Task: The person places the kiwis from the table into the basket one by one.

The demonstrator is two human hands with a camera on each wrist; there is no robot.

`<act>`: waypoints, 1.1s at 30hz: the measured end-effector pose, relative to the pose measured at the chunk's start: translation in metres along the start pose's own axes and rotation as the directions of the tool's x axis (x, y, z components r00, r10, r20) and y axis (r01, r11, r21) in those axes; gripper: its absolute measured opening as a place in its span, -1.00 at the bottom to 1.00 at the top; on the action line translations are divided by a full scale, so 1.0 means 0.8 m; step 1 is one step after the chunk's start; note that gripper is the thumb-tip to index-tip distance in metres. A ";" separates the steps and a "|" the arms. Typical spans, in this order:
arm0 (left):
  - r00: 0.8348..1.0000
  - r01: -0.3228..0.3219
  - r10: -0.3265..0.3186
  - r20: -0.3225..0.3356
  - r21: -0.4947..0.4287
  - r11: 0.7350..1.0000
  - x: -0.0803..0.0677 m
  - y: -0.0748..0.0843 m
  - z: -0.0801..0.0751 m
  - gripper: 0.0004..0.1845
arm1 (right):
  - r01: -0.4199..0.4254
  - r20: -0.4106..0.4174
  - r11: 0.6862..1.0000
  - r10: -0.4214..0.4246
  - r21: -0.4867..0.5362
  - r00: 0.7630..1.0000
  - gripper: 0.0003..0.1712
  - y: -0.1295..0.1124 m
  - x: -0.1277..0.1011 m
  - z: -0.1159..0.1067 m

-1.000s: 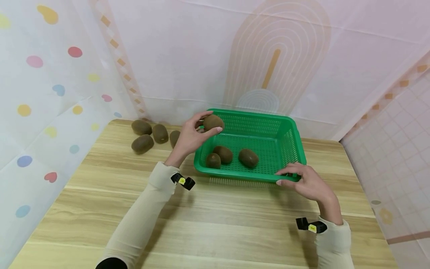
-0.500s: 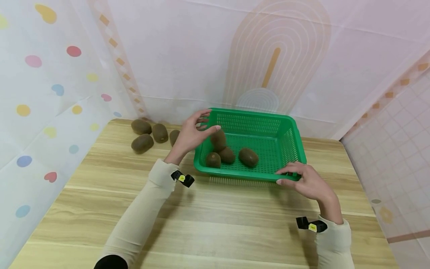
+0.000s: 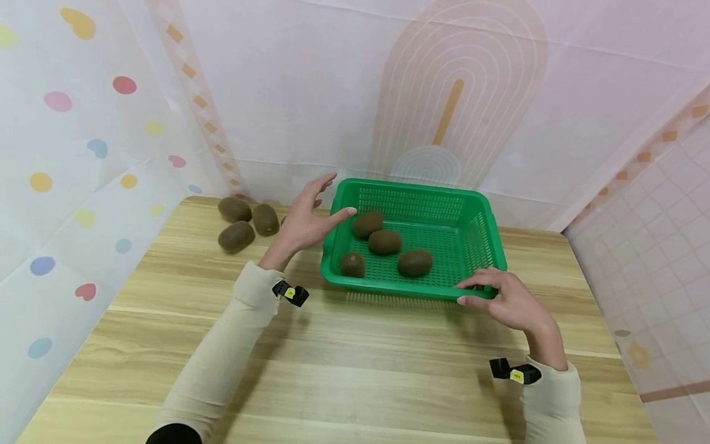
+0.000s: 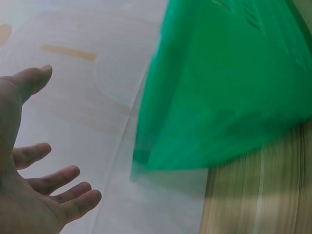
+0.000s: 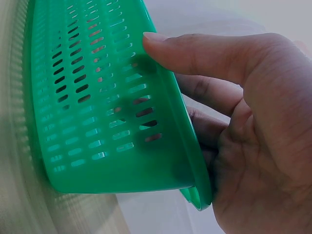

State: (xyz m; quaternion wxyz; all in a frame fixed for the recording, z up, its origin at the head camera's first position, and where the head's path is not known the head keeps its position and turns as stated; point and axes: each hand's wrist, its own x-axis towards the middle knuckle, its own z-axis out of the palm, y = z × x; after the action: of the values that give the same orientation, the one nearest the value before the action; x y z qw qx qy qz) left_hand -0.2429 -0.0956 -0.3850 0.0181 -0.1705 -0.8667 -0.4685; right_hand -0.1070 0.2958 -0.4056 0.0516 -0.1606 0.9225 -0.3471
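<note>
Gripping the slotted green basket [image 3: 477, 213], right hand [image 3: 513, 303]; left hand [image 3: 302, 219] spread, empty.

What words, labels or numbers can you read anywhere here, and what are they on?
No readable text anywhere.
Yellow tags on the black wrist clips: too small to read.
Basket, kiwis, table: no print.
Backdrop: only patterns, no letters.

A light wooden table [image 3: 344, 364] stands against pale printed backdrop sheets [image 3: 344, 80]; a possibly tiled wall [image 3: 665, 246] at right.
</note>
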 end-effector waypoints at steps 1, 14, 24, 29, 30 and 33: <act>1.000 0.004 -0.004 0.000 0.016 1.000 -0.001 -0.002 -0.002 -0.05 | -0.003 0.002 1.000 0.003 0.003 1.000 -0.80 0.000 0.000 0.000; 0.999 -0.011 0.021 -0.048 0.187 0.982 -0.008 -0.046 -0.031 0.02 | 0.012 -0.005 0.999 -0.013 -0.032 1.000 -0.81 -0.001 -0.001 0.000; 0.995 0.014 0.011 -0.095 0.257 0.966 -0.019 -0.077 -0.050 0.03 | 0.003 -0.001 1.000 -0.003 -0.028 1.000 -0.81 0.000 0.000 0.001; 0.992 0.008 0.026 -0.120 0.279 0.960 -0.027 -0.095 -0.059 0.01 | 0.011 -0.006 0.999 -0.011 -0.030 1.000 -0.82 0.000 0.000 0.001; 0.992 0.011 0.026 -0.124 0.286 0.958 -0.029 -0.098 -0.061 0.01 | 0.013 -0.008 0.999 -0.013 -0.030 1.000 -0.82 0.000 0.000 0.001; 0.990 0.015 0.027 -0.135 0.305 0.952 -0.034 -0.107 -0.067 0.01 | 0.021 -0.010 0.999 -0.021 -0.033 1.000 -0.82 0.000 0.000 0.001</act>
State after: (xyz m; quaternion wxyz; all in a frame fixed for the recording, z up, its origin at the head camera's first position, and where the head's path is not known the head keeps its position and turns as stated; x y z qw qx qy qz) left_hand -0.2509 -0.1897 -0.4290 0.1054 -0.1355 -0.9249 -0.3393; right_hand -0.1066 0.2952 -0.4062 0.0403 -0.1693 0.9266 -0.3332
